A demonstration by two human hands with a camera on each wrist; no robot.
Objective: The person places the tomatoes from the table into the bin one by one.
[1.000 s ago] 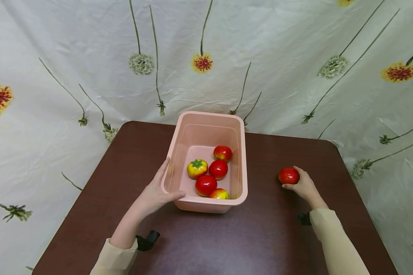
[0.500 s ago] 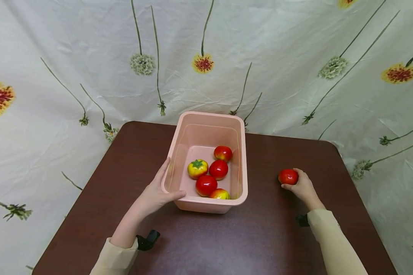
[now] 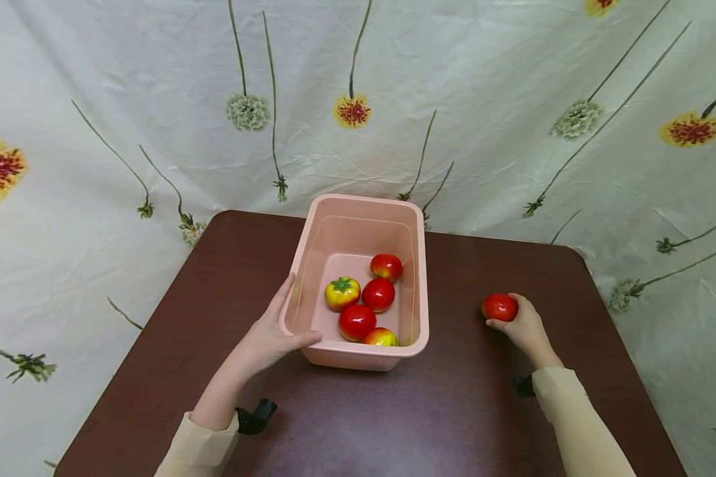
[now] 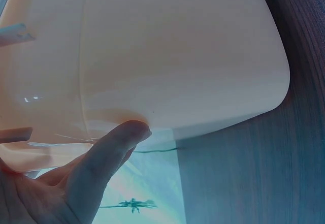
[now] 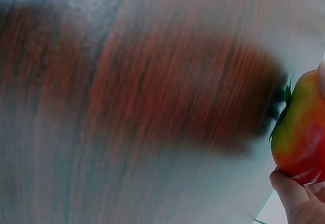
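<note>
In the head view my left hand point(image 3: 271, 338) grips the near left corner of a pink plastic tub point(image 3: 364, 202), thumb over the front rim. The left wrist view shows a finger point(image 4: 119, 140) against the tub's pale wall point(image 4: 188, 46). Off to the right, my right hand point(image 3: 523, 324) holds a glossy red tomato point(image 3: 498, 307) between thumb and fingers. Close up in the right wrist view, that tomato point(image 5: 302, 132) has a yellow-green top with green leaves. Inside the tub lie several similar tomatoes, among them a yellow one with a green leafy top point(image 3: 342, 292).
A dark brown wooden table point(image 3: 453, 411) carries the tub near its back edge. Table surface lies between the tub and my right hand. Behind and beside the table hangs a pale cloth point(image 3: 489, 86) with printed flowers.
My right hand and its tomato have shifted very slightly left and toward me. The left hand, the tub and the tomatoes inside have stayed put.
</note>
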